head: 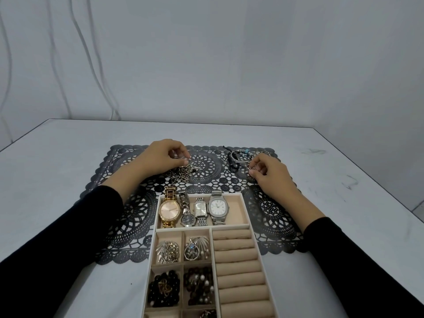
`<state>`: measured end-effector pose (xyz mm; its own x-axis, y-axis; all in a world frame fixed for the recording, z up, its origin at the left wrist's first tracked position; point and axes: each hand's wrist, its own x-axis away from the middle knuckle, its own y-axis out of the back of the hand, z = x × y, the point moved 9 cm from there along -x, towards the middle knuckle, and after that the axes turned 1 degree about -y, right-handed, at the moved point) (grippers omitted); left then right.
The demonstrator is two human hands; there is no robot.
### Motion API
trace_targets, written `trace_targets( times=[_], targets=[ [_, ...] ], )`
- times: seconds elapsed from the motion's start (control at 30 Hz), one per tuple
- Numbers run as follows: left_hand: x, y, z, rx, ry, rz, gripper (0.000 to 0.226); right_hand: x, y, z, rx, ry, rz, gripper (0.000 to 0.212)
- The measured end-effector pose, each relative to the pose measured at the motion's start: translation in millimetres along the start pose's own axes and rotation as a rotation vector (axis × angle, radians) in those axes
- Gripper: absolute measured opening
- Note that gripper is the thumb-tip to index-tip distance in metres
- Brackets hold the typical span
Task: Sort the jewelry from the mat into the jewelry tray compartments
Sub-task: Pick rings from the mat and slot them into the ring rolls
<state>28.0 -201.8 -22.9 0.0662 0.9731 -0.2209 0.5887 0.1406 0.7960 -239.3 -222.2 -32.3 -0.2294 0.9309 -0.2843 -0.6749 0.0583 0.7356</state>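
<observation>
Two hands over black lace mat [137, 214]. Left hand [165, 154] pinches one small silver piece above chain pile [183, 174]. Right hand [273, 173] pinches another beside bangle cluster [239, 157], far right of mat. Jewelry tray [246, 212]: four watches [169, 211] in top compartment, four small compartments below plainly filled.
</observation>
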Motion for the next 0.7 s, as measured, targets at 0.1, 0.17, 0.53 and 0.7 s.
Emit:
trace_targets(
  times=[0.1,0.17,0.53,0.7],
  targets=[
    [1,0,-1,0.005,-0.004,-0.005,0.010,2,3,-1,-0.055,-0.004,-0.025,0.008],
    [1,0,-1,-0.006,-0.006,-0.011,0.009,3,5,-1,-0.092,-0.003,-0.043,0.009],
    [14,20,-8,0.072,0.013,-0.204,0.010,8,19,-15,-0.292,-0.090,-0.119,0.021],
    [25,29,-11,0.130,0.027,-0.296,0.009,14,21,-20,-0.459,-0.141,-0.130,0.015]
  ],
)
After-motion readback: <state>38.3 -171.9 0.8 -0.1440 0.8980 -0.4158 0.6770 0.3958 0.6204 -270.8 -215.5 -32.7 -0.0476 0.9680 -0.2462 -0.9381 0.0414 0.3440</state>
